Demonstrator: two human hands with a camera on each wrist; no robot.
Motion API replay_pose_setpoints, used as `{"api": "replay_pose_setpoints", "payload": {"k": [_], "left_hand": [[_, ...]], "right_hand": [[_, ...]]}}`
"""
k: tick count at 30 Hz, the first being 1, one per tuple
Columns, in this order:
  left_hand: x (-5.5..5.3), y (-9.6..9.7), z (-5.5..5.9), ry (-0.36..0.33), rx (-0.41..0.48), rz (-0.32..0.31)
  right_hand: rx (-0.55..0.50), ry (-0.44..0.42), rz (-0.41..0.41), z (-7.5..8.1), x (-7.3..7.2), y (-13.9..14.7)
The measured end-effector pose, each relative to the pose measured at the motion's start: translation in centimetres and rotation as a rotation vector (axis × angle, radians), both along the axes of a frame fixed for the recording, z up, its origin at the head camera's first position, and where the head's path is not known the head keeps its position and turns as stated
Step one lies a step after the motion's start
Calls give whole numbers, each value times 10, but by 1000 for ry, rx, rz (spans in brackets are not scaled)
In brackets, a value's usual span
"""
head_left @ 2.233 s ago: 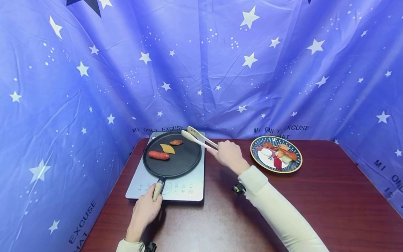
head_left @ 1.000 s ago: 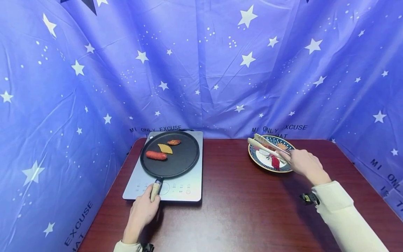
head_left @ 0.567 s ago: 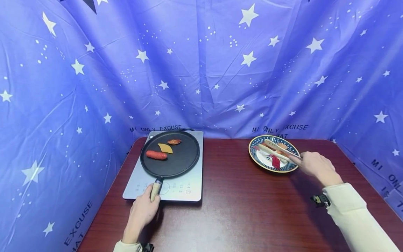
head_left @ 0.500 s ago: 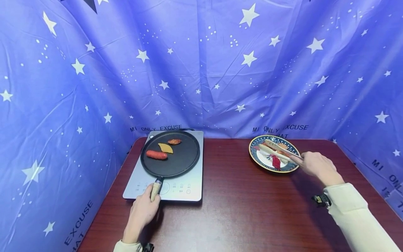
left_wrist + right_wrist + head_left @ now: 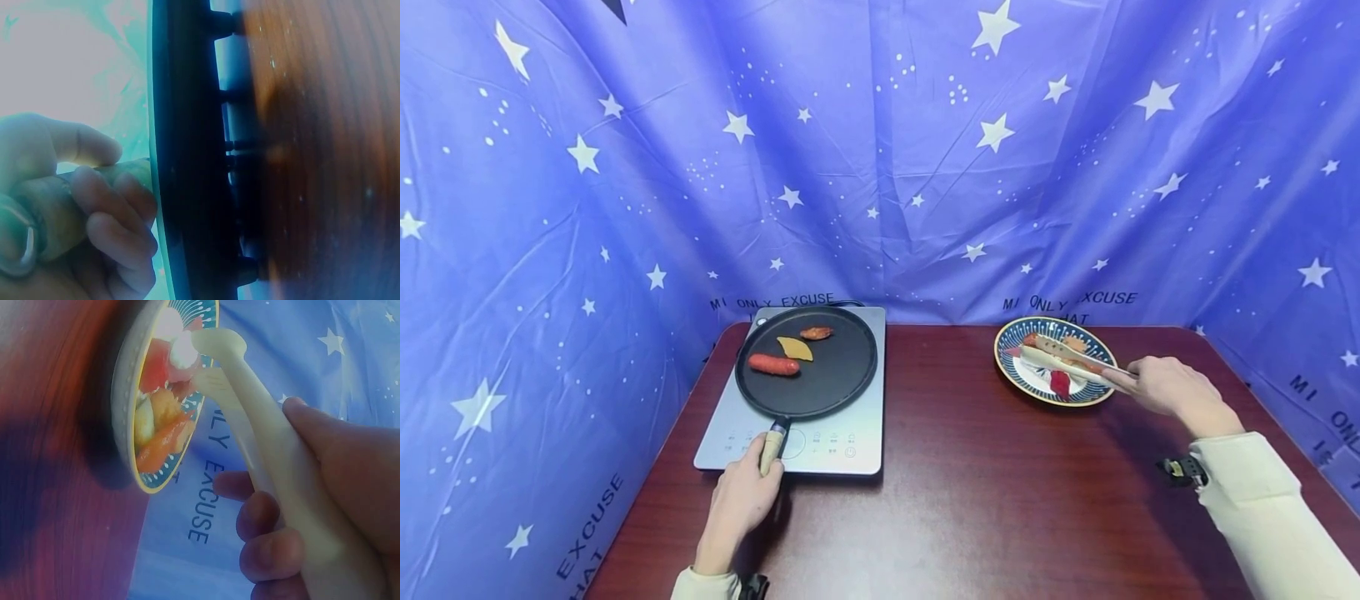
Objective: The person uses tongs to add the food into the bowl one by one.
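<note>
In the head view my left hand (image 5: 742, 500) grips the handle (image 5: 772, 446) of a flat black frying pan (image 5: 838, 379). A red sausage (image 5: 772, 364), a yellow wedge-shaped piece (image 5: 794, 348) and a small reddish-brown piece (image 5: 817, 332) lie in the pan. My right hand (image 5: 1183, 396) holds pale tongs (image 5: 1084, 359), whose ends are over the food on a blue-patterned plate (image 5: 1013, 388). Seen from the right wrist, the tongs' tips are at a white egg-like piece (image 5: 183, 350). Orange pieces (image 5: 164, 447) and a dark red piece (image 5: 1060, 384) share the plate.
The pan sits on a silver induction cooker (image 5: 718, 458) at the left of a dark red wooden table (image 5: 955, 500). Behind and at both sides hangs a blue curtain (image 5: 850, 150) with white stars. A black cable (image 5: 850, 303) runs behind the cooker.
My right hand has carried the tongs from above the pan rightward to the plate, then shifted slightly further right. My left hand stays on the handle. The food in the pan lies unmoved.
</note>
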State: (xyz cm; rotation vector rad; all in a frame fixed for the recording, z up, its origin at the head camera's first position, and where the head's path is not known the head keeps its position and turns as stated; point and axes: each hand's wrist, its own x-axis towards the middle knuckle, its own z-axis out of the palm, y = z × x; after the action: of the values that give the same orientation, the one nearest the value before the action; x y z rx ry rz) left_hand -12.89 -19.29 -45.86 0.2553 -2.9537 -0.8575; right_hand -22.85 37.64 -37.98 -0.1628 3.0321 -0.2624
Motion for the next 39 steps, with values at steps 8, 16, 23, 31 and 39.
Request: {"api": "replay_pose_setpoints", "payload": {"k": [8, 16, 23, 31, 39], "left_hand": [[4, 0, -2, -1, 10, 2], [6, -1, -6, 15, 9, -2], [2, 0, -6, 21, 12, -10], [-2, 0, -3, 29, 11, -21], [-4, -4, 1, 25, 1, -23]], "right_hand": [[27, -68, 35, -10, 0, 8], [18, -66, 52, -16, -2, 1], [55, -50, 89, -14, -1, -6], [118, 5, 85, -11, 2, -13], [100, 32, 90, -22, 7, -13]]}}
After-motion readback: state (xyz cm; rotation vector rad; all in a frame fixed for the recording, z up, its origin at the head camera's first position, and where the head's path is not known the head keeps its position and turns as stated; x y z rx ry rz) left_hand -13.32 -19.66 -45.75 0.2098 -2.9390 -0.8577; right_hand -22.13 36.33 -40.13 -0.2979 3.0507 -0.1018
